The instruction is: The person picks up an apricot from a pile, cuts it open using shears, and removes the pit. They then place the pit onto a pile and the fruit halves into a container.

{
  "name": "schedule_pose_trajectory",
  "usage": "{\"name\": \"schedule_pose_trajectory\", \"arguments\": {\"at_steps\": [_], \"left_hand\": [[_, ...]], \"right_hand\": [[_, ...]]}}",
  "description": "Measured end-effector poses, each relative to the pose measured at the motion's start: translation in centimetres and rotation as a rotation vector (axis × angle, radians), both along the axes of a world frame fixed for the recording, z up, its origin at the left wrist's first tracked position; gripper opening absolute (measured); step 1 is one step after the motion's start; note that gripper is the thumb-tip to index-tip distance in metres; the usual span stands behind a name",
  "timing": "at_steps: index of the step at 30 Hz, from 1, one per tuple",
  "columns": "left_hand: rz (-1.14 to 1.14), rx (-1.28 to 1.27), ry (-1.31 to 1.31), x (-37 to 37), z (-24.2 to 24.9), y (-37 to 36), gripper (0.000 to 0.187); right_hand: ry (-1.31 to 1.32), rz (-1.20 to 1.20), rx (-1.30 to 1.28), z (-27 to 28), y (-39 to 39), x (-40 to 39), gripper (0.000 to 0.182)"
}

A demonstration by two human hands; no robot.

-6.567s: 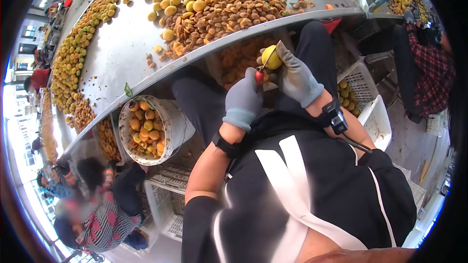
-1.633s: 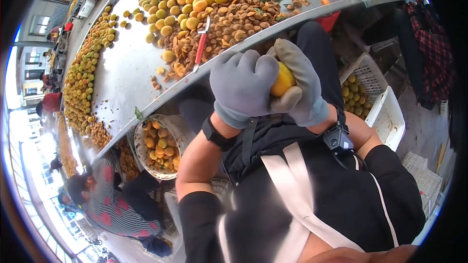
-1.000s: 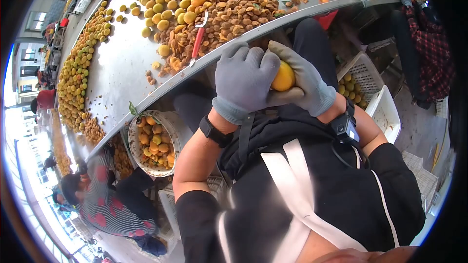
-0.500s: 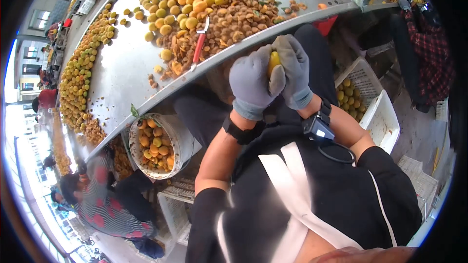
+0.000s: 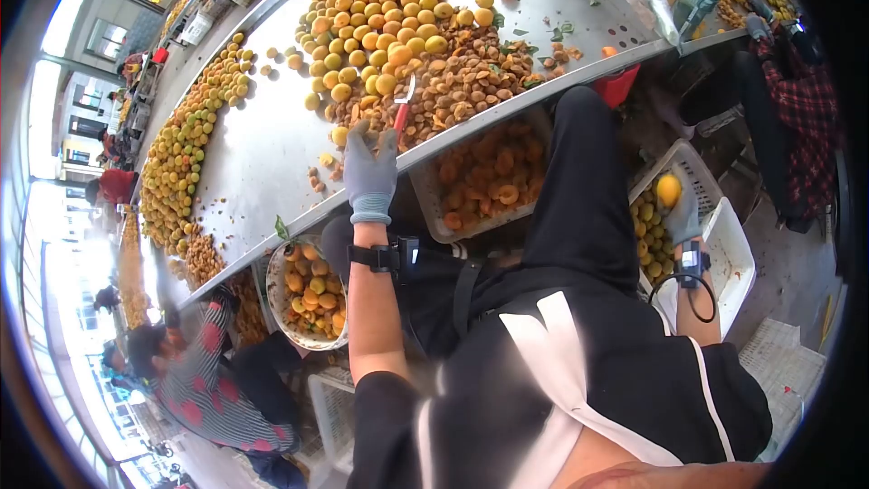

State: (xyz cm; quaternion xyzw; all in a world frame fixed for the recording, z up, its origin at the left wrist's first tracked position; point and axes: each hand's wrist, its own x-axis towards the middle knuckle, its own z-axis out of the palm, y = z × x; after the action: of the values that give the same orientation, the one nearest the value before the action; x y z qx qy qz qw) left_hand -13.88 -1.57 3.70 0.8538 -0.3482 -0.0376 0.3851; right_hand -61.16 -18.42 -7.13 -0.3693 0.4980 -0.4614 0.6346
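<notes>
My left hand (image 5: 369, 169), in a grey glove, reaches up to the edge of the steel table (image 5: 253, 140) with its fingers spread right beside the red-handled knife (image 5: 401, 114) that lies on the pile of pits; I cannot tell whether it touches the knife. My right hand (image 5: 681, 210), also gloved, is down at my right side over a white crate (image 5: 688, 167) of yellow fruit and holds one yellow fruit (image 5: 668, 190). Under the table edge in front of me sits a tray of cut fruit pieces (image 5: 484, 177).
Heaps of yellow fruit (image 5: 389, 9) and a brown pile of pits (image 5: 462, 81) cover the table. A white bucket of halved fruit (image 5: 312, 294) stands at my left knee. A person in a striped top (image 5: 195, 385) sits lower left; another in plaid (image 5: 797, 91) at right.
Both hands were together twisting one fruit; now they have parted. The left has gone up to the knife on the table, the right down to the crate with a fruit in it.
</notes>
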Motion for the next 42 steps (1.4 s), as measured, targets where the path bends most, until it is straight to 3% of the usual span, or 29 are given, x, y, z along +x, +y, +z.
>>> {"name": "schedule_pose_trajectory", "arguments": {"at_steps": [1, 2, 4, 5, 7, 8, 9, 11, 13, 15, 17, 19, 21, 23, 25, 28, 29, 31, 35, 37, 39, 40, 42], "left_hand": [[-0.007, -0.001, -0.003, 0.9, -0.8, -0.1, 0.050], [-0.010, 0.052, -0.028, 1.7, -1.9, -0.2, 0.053], [-0.014, 0.145, -0.062, 2.1, -2.3, -0.8, 0.059], [-0.024, 0.145, -0.061, 1.8, -2.2, -1.0, 0.059], [-0.058, 0.262, -0.207, 1.6, -2.0, -1.5, 0.061], [-0.088, 0.248, -0.251, 2.1, -3.0, -1.6, 0.061], [-0.092, 0.245, -0.251, 2.6, -3.4, -1.8, 0.061], [-0.146, 0.313, -0.322, 3.0, -4.2, -2.1, 0.061], [-0.138, 0.322, -0.285, 3.0, -4.8, -2.7, 0.054], [-0.154, 0.353, -0.276, 3.4, -5.4, -3.1, 0.046], [-0.160, 0.295, -0.299, 3.7, -6.2, -3.1, 0.038], [-0.184, 0.263, -0.330, 4.0, -6.1, -2.9, 0.030], [-0.168, 0.216, -0.318, 4.4, -6.1, -2.5, 0.026], [-0.083, 0.101, -0.131, 4.8, -6.6, -1.8, 0.025], [-0.072, 0.060, -0.130, 5.4, -7.2, -1.2, 0.024], [-0.038, -0.258, 0.352, 5.9, -7.4, -1.0, 0.020], [-0.028, -0.257, 0.358, 6.1, -6.9, -1.0, 0.020], [-0.045, -0.445, 0.846, 6.4, -5.8, -0.8, 0.033], [-0.095, -0.477, 0.943, 7.0, -4.1, -0.5, 0.036], [-0.199, -0.569, 1.113, 7.4, -3.7, 0.0, 0.044], [-0.255, -0.580, 1.140, 6.9, -2.7, 0.4, 0.045], [-0.306, -0.585, 1.165, 6.5, -2.3, 0.7, 0.046], [-0.389, -0.537, 1.227, 5.7, -1.8, 1.2, 0.047]], "right_hand": [[0.343, -0.116, -0.234, -2.7, 0.4, -1.4, 0.034], [0.343, -0.124, -0.232, -6.1, 0.5, -4.0, 0.034], [1.243, 0.299, -0.787, -11.3, -0.1, -8.3, 0.040], [1.248, 0.293, -0.781, -9.3, 0.3, -7.0, 0.040], [1.307, 0.371, 0.132, -5.3, 0.5, -4.1, 0.037], [1.380, 0.271, -0.107, -6.1, 0.4, -4.2, 0.029], [1.382, 0.266, -0.106, -5.9, -0.4, -3.6, 0.029], [1.344, 0.222, -0.668, -5.1, -3.0, -2.3, 0.022], [1.104, 0.205, -0.863, 3.0, -4.1, 4.7, 0.018], [0.828, 0.240, -0.887, 6.9, -6.4, 11.0, 0.017], [0.656, 0.357, -0.681, 10.0, -7.3, 17.5, 0.018], [0.661, 0.588, -0.948, 11.1, -9.3, 23.8, 0.022], [0.517, 0.741, -0.991, 11.0, -9.6, 30.4, 0.026], [0.721, 0.868, -1.140, 10.2, -10.8, 36.5, 0.034], [0.828, 0.987, -1.106, 11.5, -9.9, 41.7, 0.043], [0.949, 0.995, -1.272, 7.4, -11.4, 48.6, 0.047], [0.948, 1.008, -1.273, 7.6, -11.0, 49.8, 0.047], [1.266, 1.122, -1.133, 8.0, -10.6, 51.5, 0.051], [1.089, 1.095, -1.101, 5.8, -12.3, 52.0, 0.049], [0.947, 0.988, -1.008, 5.8, -12.0, 50.8, 0.047], [-0.215, 0.974, -0.090, 7.9, -10.2, 47.7, 0.049], [-0.213, 0.961, -0.092, 8.8, -9.2, 45.8, 0.049], [-0.654, 1.096, 0.154, 10.5, -7.0, 42.3, 0.054]]}}
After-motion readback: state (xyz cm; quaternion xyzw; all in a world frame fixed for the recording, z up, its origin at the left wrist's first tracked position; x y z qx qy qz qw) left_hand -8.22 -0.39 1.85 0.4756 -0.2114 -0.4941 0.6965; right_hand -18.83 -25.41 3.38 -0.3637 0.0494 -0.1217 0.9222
